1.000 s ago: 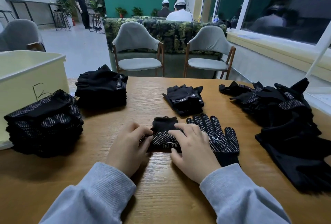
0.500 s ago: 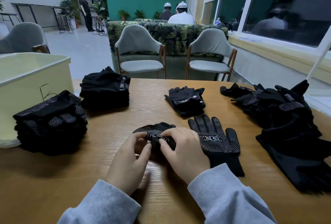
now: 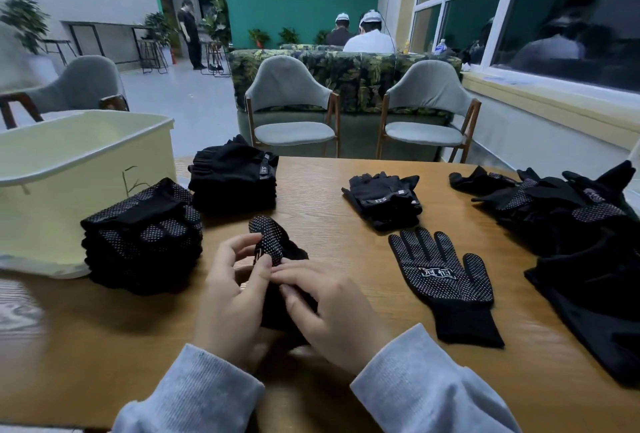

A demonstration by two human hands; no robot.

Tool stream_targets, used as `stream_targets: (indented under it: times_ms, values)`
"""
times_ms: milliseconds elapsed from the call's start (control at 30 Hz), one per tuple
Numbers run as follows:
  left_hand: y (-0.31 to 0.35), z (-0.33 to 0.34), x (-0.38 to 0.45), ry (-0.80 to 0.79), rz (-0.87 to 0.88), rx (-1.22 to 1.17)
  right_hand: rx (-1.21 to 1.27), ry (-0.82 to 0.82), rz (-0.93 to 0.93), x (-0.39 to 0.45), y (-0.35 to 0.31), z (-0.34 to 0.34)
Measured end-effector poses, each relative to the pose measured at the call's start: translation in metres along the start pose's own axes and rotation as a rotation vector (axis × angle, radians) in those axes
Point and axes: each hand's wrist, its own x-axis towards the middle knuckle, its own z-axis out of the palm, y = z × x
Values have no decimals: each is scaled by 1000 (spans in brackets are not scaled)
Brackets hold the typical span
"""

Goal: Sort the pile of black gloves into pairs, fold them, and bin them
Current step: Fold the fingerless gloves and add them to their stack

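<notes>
The folded dotted glove (image 3: 273, 252) is held just above the tabletop (image 3: 311, 190), directly in front of the person, and serves as the landmark here. Both hands are clamped on it: the left hand (image 3: 232, 297) pinches its left edge with thumb and curled fingers, and the right hand (image 3: 332, 311) grips its lower part. Holding from 2 sides probably keeps the fold from springing open while it is tightened.

To the right of the held glove, 1 matching dotted glove (image 3: 446, 280) lies flat, palm up and fingers spread, apparently set within reach as the partner. To the left stands a stack of folded dotted gloves (image 3: 145, 235), touching the front of the pale bin (image 3: 69, 169); staging next to the bin would shorten the final transfer. Behind the held glove sits a stack of plain folded gloves (image 3: 235, 176). A small folded pair (image 3: 384, 197) lies behind and to the right. The unsorted pile (image 3: 571, 225) occupies the far right edge.

Compared with 0.5 s earlier, the glove has been lifted off the tabletop and turned more upright, with its dotted end now pointing up. The hands have drawn closer to the body. The flat glove and the stacks are unchanged.
</notes>
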Motion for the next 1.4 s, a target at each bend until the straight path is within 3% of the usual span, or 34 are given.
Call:
stream_targets:
  times_ms: [233, 400, 500, 800, 1200, 1400]
  values:
    - [4, -38, 6, -144, 73, 159, 30, 44, 79, 18, -4, -3]
    - [13, -63, 16, -299, 125, 303, 104, -273, 230, 42, -8, -19]
    - [17, -72, 17, -327, 154, 339, 171, -342, 239, 52, -10, -14]
    - [6, -106, 18, -395, 212, 447, 335, -213, 196, 53, -16, 10]
    - [5, -120, 37, -277, 202, 305, 337, -129, 158, 53, -14, 41]
    - [6, -128, 53, -134, 152, 243, 392, 78, 156, 74, -18, 58]
